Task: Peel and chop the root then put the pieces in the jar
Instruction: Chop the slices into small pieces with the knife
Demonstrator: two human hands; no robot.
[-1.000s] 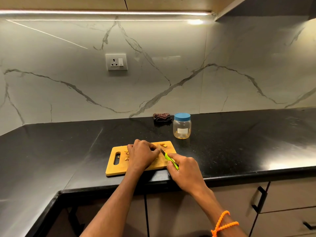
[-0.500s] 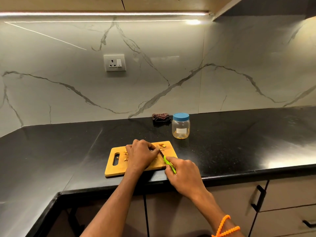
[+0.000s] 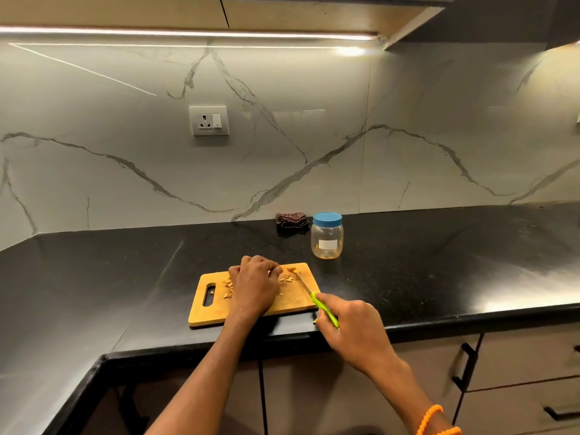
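- Root pieces (image 3: 287, 278) lie scattered on the far part of the cutting board (image 3: 292, 301); a second cluster sits by the handle slot, left of the left hand. Whether an uncut lump remains under that hand cannot be told.
- Left hand (image 3: 255, 285) rests knuckles-up on the board, fingers curled down over the middle; what they grip, if anything, is hidden.
- Right hand (image 3: 351, 324) is wrapped round the green handle of the knife (image 3: 317, 301). The blade points up-left, tip near the pieces at the board's far right corner.
- Change: half a second ago the blade sat close against the left fingers; now the right hand has drawn back right, and the hands are apart.
- Reading: a cut seems finished, chopping looks far along.
- Jar (image 3: 327, 235) stands beyond the board on the black counter (image 3: 439, 262), blue lid on, with something yellowish at the bottom. The lid must come off before loading.
- Folded dark cloth (image 3: 290, 220) lies just left of the jar, by the wall.
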